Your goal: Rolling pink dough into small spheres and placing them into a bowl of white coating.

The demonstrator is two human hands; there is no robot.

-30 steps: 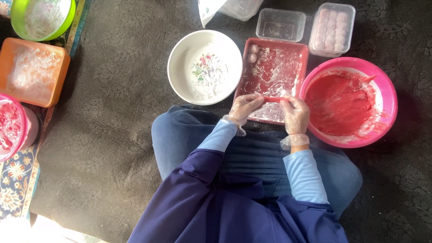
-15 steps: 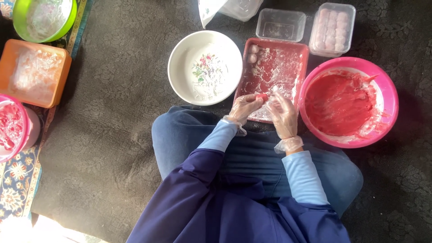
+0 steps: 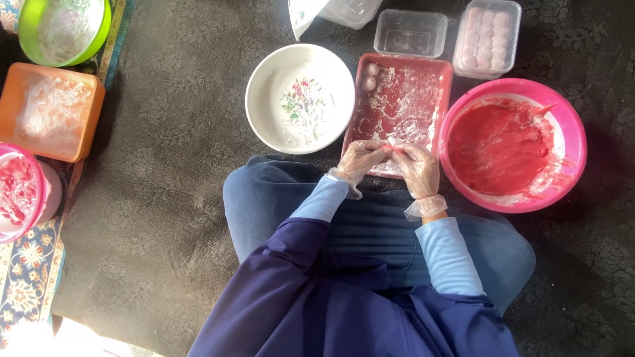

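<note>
Both hands have pulled back from mid-tray to the tray's near edge since a second ago and closed together; bowls and boxes unchanged.

Left hand [image 3: 360, 158] and right hand [image 3: 418, 168], both in thin clear gloves, fingertips meeting, pinched around a small pinkish dough piece [image 3: 393, 148] held between them. Piece mostly hidden by the fingers, so shape is hard to tell. Neither hand is spread open.

Hands sit over the near rim of the red rectangular tray [image 3: 436, 86], which is dusted with white flour. Two small floured balls [image 3: 369, 76] lie in its far left corner.

White bowl with flower pattern [image 3: 264, 86] just left of the tray, floured inside. Pink bowl [image 3: 575, 125] just right of the tray, holding red paste [image 3: 499, 145].

Beyond the tray: empty clear box [image 3: 410, 33], and a clear box of pale balls [image 3: 486, 38] beside it.

Far left on the dark floor mat [image 3: 165, 165]: green bowl [image 3: 99, 33], orange box [image 3: 92, 119], another pink bowl [image 3: 36, 192] at the edge.

Person seated on the floor, blue sleeves.
</note>
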